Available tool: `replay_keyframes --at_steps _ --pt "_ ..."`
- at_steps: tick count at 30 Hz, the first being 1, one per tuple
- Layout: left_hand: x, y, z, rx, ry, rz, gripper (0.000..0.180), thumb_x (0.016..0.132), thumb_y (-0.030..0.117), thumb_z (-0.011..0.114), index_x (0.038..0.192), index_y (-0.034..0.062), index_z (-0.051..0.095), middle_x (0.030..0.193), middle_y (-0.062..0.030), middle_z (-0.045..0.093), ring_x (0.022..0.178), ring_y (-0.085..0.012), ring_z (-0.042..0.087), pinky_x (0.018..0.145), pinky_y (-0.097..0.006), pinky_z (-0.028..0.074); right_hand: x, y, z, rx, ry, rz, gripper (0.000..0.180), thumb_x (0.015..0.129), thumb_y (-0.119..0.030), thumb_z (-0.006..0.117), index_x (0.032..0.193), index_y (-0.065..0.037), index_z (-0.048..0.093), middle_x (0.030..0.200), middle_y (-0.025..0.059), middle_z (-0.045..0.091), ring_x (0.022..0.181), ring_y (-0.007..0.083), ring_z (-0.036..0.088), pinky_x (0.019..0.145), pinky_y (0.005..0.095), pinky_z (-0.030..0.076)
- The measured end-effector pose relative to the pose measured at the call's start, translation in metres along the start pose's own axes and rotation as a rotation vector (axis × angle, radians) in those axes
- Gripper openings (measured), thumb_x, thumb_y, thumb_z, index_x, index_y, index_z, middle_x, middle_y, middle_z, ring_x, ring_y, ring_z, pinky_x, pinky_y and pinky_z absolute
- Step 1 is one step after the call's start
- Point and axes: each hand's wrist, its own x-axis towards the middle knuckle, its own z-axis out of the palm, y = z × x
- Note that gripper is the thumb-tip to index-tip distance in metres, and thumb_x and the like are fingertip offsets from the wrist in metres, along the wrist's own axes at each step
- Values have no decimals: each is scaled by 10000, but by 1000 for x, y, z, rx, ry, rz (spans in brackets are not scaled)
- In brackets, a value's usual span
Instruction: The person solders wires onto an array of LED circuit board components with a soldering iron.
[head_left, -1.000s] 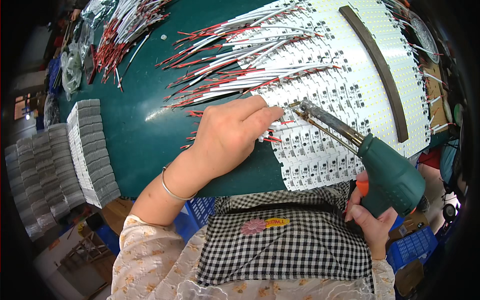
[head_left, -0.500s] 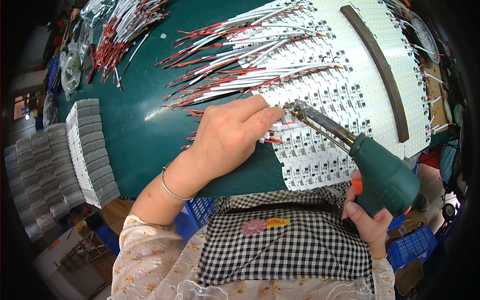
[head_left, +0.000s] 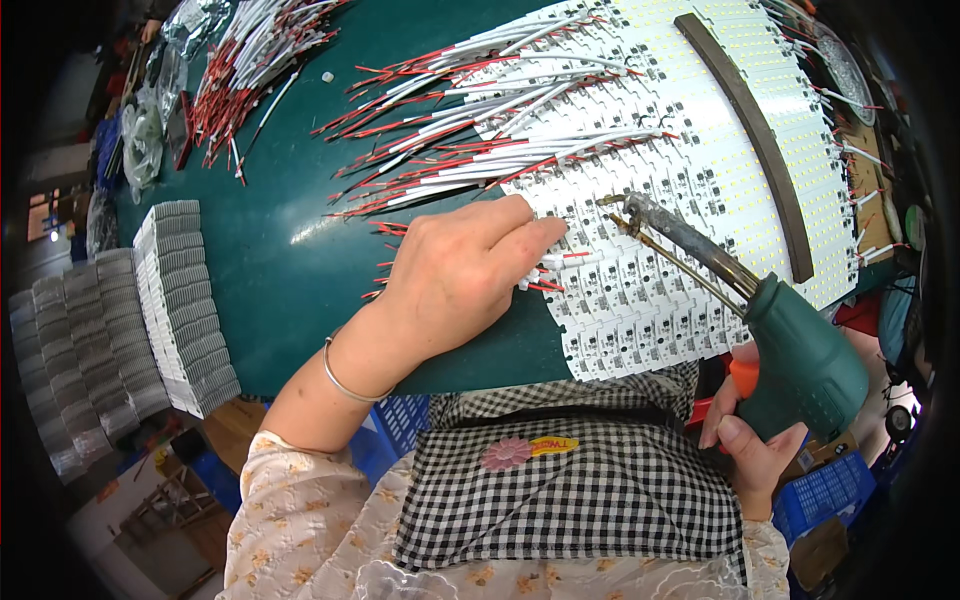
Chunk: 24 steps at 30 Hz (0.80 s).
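My left hand is closed in a pinch at the left edge of a sheet of white circuit boards. It holds short white wires with red stripped ends; part of the bunch is hidden beneath the palm. In my right hand is a green soldering gun with an orange trigger. Its metal tip hangs over the boards, a short way right of my left fingers and apart from them. Rows of red-tipped white wires lie across the boards' far left part.
A dark curved bar lies across the boards, whose right part carries yellow dots. More wires are heaped at the far left of the green table. Stacked white and grey strips stand along its left edge. A blue crate is at lower right.
The soldering gun has moved right in my right hand, its tip drawing away from my left fingers. My left hand has stayed nearly in place.
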Motion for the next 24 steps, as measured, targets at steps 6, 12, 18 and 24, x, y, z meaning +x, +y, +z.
replay_keyframes --at_steps 6,12,18,24 --pt "2 3 0 -30 9 -1 465 580 -123 569 1004 41 665 785 -82 615 643 -237 616 506 -329 496 -5 1 -5 -10 -13 -13 641 743 -152 780 1232 80 438 666 73 510 482 145 515 429 259 451" --pt "1 -13 5 -185 -5 18 458 571 -140 562 978 32 681 812 -86 631 689 -241 623 567 -320 508 -12 6 -22 -16 -143 71 598 762 -68 741 1270 65 457 937 114 541 598 151 543 519 269 482" --pt "1 -11 4 -165 -7 88 428 571 -106 591 963 28 699 813 -83 633 696 -242 623 570 -319 507 -13 13 -14 -21 -149 69 544 770 -66 743 1218 48 456 725 89 546 564 157 552 519 266 491" --pt "-2 -12 4 -116 8 127 394 584 -61 629 964 22 692 800 -78 623 666 -235 611 537 -323 493 -11 16 -19 -80 -268 28 483 801 1 690 1220 34 452 827 106 554 641 156 562 541 275 514"
